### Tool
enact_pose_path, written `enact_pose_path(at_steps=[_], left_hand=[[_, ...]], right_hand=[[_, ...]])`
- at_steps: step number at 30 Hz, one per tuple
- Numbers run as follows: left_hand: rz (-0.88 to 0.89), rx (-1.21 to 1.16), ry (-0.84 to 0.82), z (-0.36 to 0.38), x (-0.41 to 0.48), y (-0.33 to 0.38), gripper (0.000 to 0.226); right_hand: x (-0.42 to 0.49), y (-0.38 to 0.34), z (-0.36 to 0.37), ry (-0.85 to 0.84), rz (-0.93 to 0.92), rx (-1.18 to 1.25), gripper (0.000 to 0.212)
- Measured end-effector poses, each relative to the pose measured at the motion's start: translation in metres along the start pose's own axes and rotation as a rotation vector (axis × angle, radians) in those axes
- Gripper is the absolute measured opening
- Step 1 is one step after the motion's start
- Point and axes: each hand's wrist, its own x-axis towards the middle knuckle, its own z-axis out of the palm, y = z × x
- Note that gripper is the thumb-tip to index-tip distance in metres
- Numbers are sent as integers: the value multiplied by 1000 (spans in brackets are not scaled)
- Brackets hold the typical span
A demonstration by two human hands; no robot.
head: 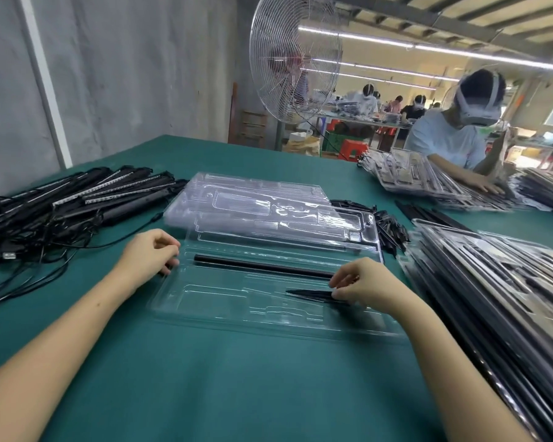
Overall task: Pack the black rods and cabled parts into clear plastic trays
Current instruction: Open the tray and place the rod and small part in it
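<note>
The long black round rod [264,267] lay in the clear plastic tray [237,317]. The right hand [367,287] pinched a thin black pointed part [310,294]; the left hand [150,253] curled its fingers on the tray edge.

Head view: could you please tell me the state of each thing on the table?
Front tray: flat, partly filled.
Black rod: lying in its long slot.
Tapered part: pinched, over lower slot.
Right hand: pinching tapered part.
Left hand: curled at tray's left edge.
Tray stack: unfilled.

A clear tray [224,317] lies on the green table [237,378], a black rod [262,266] in its long slot. The left hand [150,253] holds the tray's left rim, while the right hand [364,283] pinches a thin black part [310,294] at its right end.
</note>
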Motion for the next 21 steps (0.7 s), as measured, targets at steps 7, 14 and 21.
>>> enact_pose_path(at_steps=[7, 14, 21], left_hand=[[-17, 9, -12, 0, 0, 1, 17], [-106, -154, 6, -10, 10, -2, 17], [-10, 1010, 144, -59, 48, -28, 63]], right_hand=[[-2, 3, -3, 16, 3, -50, 14], [-2, 5, -3, -18, 13, 12, 5], [7, 11, 3, 197, 37, 161, 15]])
